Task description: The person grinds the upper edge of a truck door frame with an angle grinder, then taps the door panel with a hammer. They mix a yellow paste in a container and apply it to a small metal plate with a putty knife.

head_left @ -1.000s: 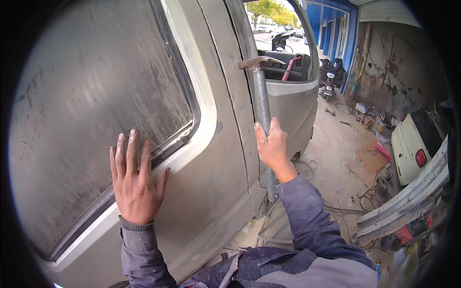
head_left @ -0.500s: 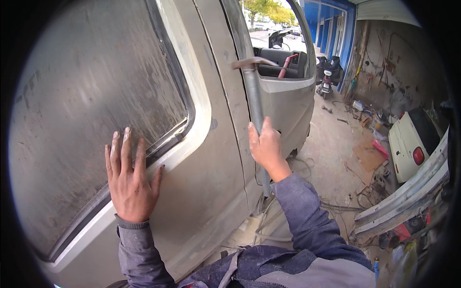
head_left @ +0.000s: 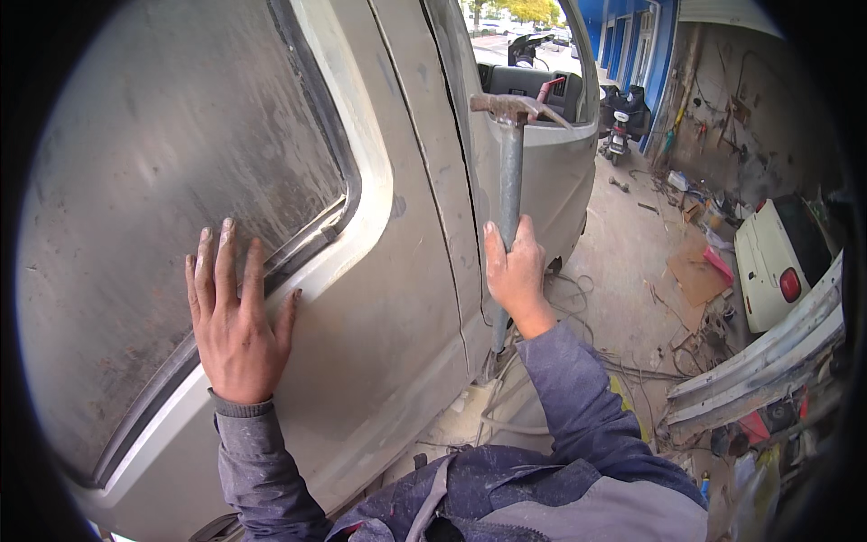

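My left hand [head_left: 240, 325] lies with its fingers stretched out against the van's dirty side window [head_left: 172, 208] and the dark rubber seal [head_left: 321, 237] along its lower edge. In my right hand [head_left: 518, 282] I grip a hammer [head_left: 510, 172] by its grey metal handle. Its rusty head, with a long pointed end, is raised in front of the van's front door [head_left: 551, 181]. Bare, primer-like grey covers the van's body panel [head_left: 370, 343] between my hands, and a door seam runs down it to the left of the hammer.
Cables and hoses [head_left: 578, 307] lie on the floor below the door. To the right are a cream car tailgate [head_left: 768, 262] with a red lamp, a long metal panel [head_left: 759, 352], cardboard [head_left: 700, 275] and scattered scrap. A scooter [head_left: 618, 135] stands beyond the van.
The hammer has shifted slightly right and turned more upright in my right hand. My left hand stays spread at the window's lower edge. The view has shifted a little.
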A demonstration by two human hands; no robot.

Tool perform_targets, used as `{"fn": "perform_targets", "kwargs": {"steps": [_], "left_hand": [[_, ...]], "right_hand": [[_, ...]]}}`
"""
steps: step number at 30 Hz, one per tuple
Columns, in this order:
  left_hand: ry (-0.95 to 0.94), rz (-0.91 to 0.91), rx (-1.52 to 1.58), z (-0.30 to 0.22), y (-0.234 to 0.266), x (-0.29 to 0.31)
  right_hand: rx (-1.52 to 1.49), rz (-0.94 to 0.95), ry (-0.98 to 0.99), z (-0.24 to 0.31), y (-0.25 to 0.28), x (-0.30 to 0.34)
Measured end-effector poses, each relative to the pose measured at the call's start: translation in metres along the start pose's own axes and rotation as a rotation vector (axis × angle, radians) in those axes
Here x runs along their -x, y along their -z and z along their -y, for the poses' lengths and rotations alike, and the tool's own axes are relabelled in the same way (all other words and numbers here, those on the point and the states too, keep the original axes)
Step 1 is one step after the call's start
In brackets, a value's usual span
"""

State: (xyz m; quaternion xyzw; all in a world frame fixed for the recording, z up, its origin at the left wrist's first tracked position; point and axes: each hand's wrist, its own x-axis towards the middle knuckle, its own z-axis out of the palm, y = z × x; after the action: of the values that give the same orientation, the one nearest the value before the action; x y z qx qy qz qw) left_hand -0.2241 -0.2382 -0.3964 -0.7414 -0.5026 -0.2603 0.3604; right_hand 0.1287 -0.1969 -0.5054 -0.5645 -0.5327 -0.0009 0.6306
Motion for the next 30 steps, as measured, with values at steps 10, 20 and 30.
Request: {"fn": "perform_targets", "kwargs": {"steps": [10, 20, 30], "left_hand": [[-0.003, -0.006, 0.000, -0.001, -0.001, 0.000], [-0.014, -0.029, -0.013, -0.003, -0.001, -0.001], [-0.014, -0.007, -0.046, 0.001, -0.006, 0.002]], "right_hand": [[0.053, 0.038, -0.108, -0.026, -0.015, 0.066], [0.100, 0.097, -0.097, -0.027, -0.015, 0.074], [0.025, 0.012, -0.177, -0.044, -0.009, 0.128]]}}
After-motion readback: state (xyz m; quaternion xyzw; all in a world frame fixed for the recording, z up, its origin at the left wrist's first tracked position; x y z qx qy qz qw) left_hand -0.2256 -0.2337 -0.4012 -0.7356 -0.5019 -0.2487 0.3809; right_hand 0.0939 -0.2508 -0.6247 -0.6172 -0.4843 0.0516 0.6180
